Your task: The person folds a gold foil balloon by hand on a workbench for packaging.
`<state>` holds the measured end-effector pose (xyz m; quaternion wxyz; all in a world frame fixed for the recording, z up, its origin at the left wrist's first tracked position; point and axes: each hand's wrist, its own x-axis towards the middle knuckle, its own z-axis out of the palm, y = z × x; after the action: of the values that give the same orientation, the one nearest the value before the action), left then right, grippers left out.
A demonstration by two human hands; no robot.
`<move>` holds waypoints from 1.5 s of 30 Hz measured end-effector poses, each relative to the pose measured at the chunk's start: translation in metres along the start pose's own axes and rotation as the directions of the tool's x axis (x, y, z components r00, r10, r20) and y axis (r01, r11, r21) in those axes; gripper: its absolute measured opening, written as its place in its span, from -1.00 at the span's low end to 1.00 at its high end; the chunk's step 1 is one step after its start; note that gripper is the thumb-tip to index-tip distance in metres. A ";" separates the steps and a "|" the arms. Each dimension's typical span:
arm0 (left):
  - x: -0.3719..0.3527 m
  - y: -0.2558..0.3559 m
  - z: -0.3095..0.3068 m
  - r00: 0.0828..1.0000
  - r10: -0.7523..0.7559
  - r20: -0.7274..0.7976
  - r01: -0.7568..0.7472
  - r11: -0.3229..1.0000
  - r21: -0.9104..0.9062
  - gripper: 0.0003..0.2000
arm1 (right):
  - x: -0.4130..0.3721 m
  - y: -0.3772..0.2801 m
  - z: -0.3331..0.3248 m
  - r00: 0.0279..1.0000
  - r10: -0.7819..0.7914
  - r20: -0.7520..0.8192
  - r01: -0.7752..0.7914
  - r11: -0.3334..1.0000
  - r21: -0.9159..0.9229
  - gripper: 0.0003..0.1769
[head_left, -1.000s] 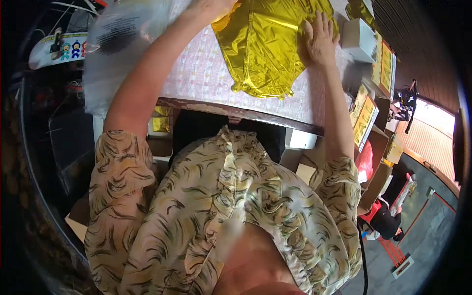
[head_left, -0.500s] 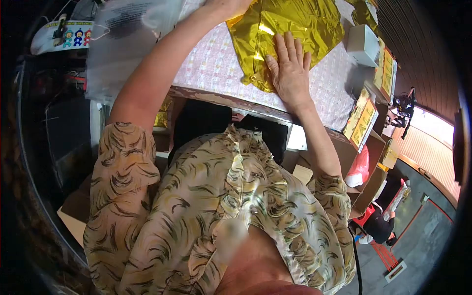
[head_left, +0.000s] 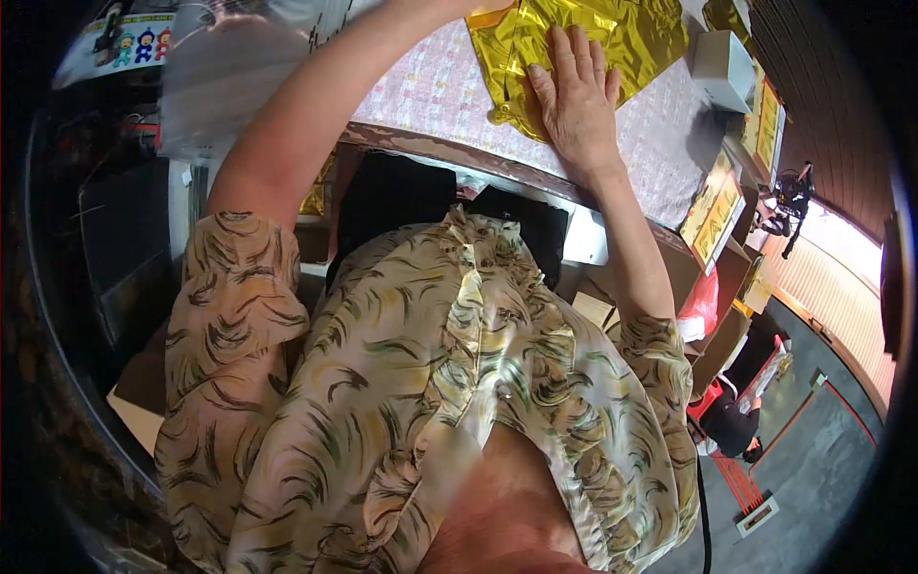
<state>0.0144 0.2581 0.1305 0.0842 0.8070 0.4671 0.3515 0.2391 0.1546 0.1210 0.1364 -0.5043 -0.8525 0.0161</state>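
Note:
A shiny, creased gold foil piece (head_left: 641, 48) lies on the checked cloth of the table at the top of the view. A small rounded tab sticks out at its lower left corner. My right hand (head_left: 580, 105) rests palm down on the foil, fingers stretched out and thumb apart, gripping nothing. At the top edge my left hand (head_left: 490, 5) is by the foil's upper left part. Only a sliver of it shows, and its fingers are cut off by the frame.
Clear plastic sheeting (head_left: 234, 72) lies left of my left arm. Right of the foil stand a white box (head_left: 722, 72) and yellow printed boxes (head_left: 714, 215). A red and white bag (head_left: 700, 304) hangs below. Another person (head_left: 732, 421) is at the far right.
The view has shifted, so the foil and my right hand sit higher and further right in the picture. My right hand stays flat on the foil; less of my left hand shows.

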 end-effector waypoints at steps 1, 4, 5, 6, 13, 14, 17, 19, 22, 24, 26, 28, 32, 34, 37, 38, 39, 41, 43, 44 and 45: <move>-0.002 -0.002 0.006 0.999 -0.021 -0.041 0.021 1.000 0.017 -0.74 | 0.001 -0.001 0.000 1.000 -0.002 -0.004 0.002 1.000 0.001 -0.27; -0.003 0.001 0.006 0.996 -0.067 -0.050 0.069 0.997 0.034 -0.71 | -0.002 -0.005 0.001 1.000 0.006 0.006 -0.006 1.000 -0.005 -0.27; -0.002 0.003 0.004 0.995 -0.098 -0.019 0.099 0.994 0.037 -0.71 | -0.003 -0.007 0.001 1.000 0.008 0.005 -0.008 1.000 -0.009 -0.28; -0.001 0.003 0.003 0.995 -0.094 -0.020 0.095 0.995 0.039 -0.71 | -0.003 -0.008 0.000 1.000 0.008 0.000 -0.008 1.000 -0.013 -0.30; -0.005 -0.019 0.019 0.995 -0.035 -0.095 0.034 0.999 -0.019 -0.79 | -0.007 -0.014 -0.002 1.000 0.020 -0.010 -0.021 0.999 -0.032 -0.29; -0.001 -0.024 0.019 0.991 -0.039 -0.131 0.032 0.998 -0.059 -0.82 | -0.006 -0.014 -0.002 1.000 0.010 -0.014 -0.010 0.999 -0.030 -0.28; 0.005 -0.021 0.016 0.995 0.021 -0.099 -0.019 1.000 0.019 -0.82 | -0.005 -0.015 -0.003 1.000 0.014 -0.012 -0.015 0.999 -0.046 -0.26; 0.013 -0.018 0.022 0.982 0.013 -0.186 -0.032 0.995 -0.099 -0.78 | -0.005 -0.015 -0.002 1.000 0.030 0.006 -0.029 0.999 -0.044 -0.25; 0.027 -0.014 0.055 0.953 0.298 0.050 -0.299 0.909 0.290 -0.48 | -0.005 -0.017 -0.002 0.998 0.053 0.023 -0.051 0.997 -0.052 -0.28; 0.039 0.016 0.060 0.963 0.202 0.178 -0.251 0.914 0.320 -0.47 | -0.004 -0.017 -0.003 0.999 0.047 0.026 -0.046 0.998 -0.053 -0.26; 0.043 0.029 0.064 0.949 0.096 0.301 -0.204 0.913 0.354 -0.46 | -0.004 -0.018 -0.004 0.997 0.062 0.048 -0.060 0.997 -0.056 -0.24; 0.040 0.031 0.073 0.965 -0.004 0.262 -0.082 0.945 0.317 -0.41 | -0.004 -0.018 -0.004 0.997 0.061 0.055 -0.058 0.997 -0.054 -0.22; 0.044 0.030 0.079 0.943 -0.071 0.326 -0.053 0.932 0.358 -0.38 | -0.003 -0.019 -0.005 0.998 0.049 0.050 -0.046 0.997 -0.063 -0.21; 0.046 0.031 0.079 0.941 -0.091 0.325 -0.032 0.934 0.356 -0.39 | -0.003 -0.020 -0.005 0.996 0.066 0.052 -0.063 0.996 -0.069 -0.20; 0.047 0.030 0.078 0.928 -0.075 0.365 -0.050 0.945 0.322 -0.40 | -0.003 -0.020 -0.006 0.996 0.064 0.067 -0.059 0.996 -0.066 -0.17; 0.047 0.029 0.077 0.928 -0.082 0.365 -0.045 0.944 0.327 -0.40 | -0.002 -0.020 -0.006 0.995 0.070 0.074 -0.065 0.996 -0.069 -0.15; 0.048 0.027 0.076 0.930 -0.059 0.362 -0.043 0.963 0.266 -0.40 | -0.002 -0.021 -0.005 0.995 0.066 0.074 -0.061 0.996 -0.065 -0.15; 0.051 0.027 0.072 0.981 -0.003 0.196 -0.021 0.992 0.123 -0.45 | -0.001 -0.020 -0.006 0.994 0.068 0.085 -0.064 0.997 -0.053 -0.15; 0.059 -0.006 0.063 0.989 0.047 0.138 -0.066 0.989 0.135 -0.51 | -0.004 -0.019 -0.007 0.992 0.084 0.098 -0.080 0.996 -0.050 -0.15; 0.056 -0.017 0.048 0.996 0.035 0.087 -0.046 0.991 0.127 -0.58 | -0.003 -0.021 -0.008 0.992 0.093 0.089 -0.091 0.996 -0.019 -0.16; 0.053 -0.026 0.032 0.999 0.023 0.036 -0.027 0.993 0.118 -0.64 | -0.003 -0.021 -0.011 0.992 0.098 0.080 -0.099 0.995 0.009 -0.17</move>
<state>0.0345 0.3217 0.1209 0.0396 0.8222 0.4755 0.3103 0.2253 0.1407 0.1344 0.1048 -0.5437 -0.8313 0.0483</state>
